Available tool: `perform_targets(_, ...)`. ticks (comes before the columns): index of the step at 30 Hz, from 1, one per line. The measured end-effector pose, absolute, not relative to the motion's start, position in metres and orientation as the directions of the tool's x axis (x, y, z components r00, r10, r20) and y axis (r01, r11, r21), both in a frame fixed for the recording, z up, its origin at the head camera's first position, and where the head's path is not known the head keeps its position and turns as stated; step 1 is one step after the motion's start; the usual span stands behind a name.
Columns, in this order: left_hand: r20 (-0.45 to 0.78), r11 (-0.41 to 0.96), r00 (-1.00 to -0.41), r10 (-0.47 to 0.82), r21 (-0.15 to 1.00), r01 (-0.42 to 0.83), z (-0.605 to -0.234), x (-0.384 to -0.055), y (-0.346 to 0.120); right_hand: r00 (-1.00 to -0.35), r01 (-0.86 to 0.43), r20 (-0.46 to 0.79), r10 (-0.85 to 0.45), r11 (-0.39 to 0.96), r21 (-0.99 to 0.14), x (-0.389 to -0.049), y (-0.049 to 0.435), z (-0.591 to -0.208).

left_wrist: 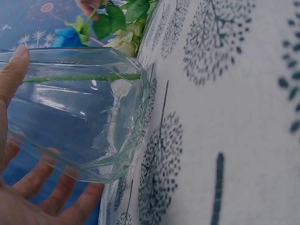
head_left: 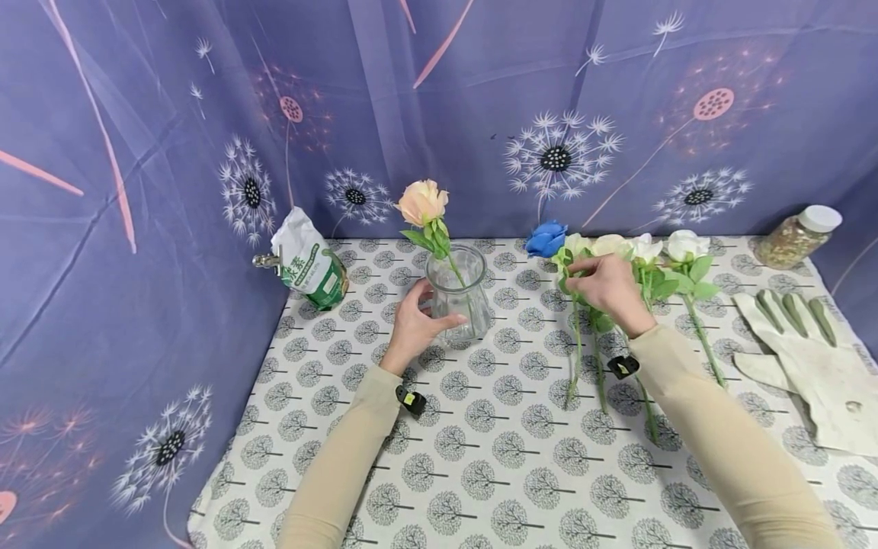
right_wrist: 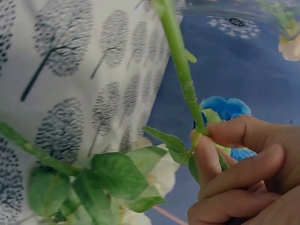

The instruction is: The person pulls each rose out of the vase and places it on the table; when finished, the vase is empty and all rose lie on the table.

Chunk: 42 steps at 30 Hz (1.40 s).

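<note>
A clear glass vase (head_left: pixel 473 305) stands on the tablecloth with a peach rose (head_left: pixel 422 203) in it, the stem slanting down inside the glass. My left hand (head_left: pixel 420 320) holds the vase from its left side, thumb (left_wrist: pixel 16 70) on the near face and fingers (left_wrist: pixel 61 192) round the other. My right hand (head_left: pixel 607 288) pinches the green stem (right_wrist: pixel 183 75) of a blue rose (head_left: pixel 546 239) between thumb and forefinger, just below the bloom. Its lower stem hangs toward the cloth; whether it touches cannot be told.
Several pale roses (head_left: pixel 688 245) lie in a row beside and under the right hand. White gloves (head_left: pixel 816 381) lie at the right, near a lidded jar (head_left: pixel 796 238). A green and white bag (head_left: pixel 312 263) with a metal clip stands left. A purple curtain (head_left: pixel 466 114) closes the back.
</note>
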<state>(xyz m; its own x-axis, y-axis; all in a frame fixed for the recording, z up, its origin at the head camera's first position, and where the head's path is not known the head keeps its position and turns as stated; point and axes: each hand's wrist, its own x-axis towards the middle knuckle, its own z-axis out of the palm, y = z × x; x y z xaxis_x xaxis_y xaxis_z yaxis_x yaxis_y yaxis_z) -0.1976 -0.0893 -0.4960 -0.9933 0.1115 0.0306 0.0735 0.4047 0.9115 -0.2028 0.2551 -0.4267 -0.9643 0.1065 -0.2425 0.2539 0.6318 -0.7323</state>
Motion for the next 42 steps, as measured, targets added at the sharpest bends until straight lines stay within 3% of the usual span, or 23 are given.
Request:
perform_targets(11,0.035,0.397,-0.993,0.111,0.915,0.077,-0.497,-0.197,-0.089,-0.961,0.239,-0.257,0.099,0.762,-0.602,-0.203,0.254,-0.447)
perform_targets(42,0.061,0.386,-0.989,0.137,0.916,0.11,-0.496,-0.198,-0.091,-0.979,0.2,-0.13,0.154,0.826,-0.527,-0.199,0.253,-0.472)
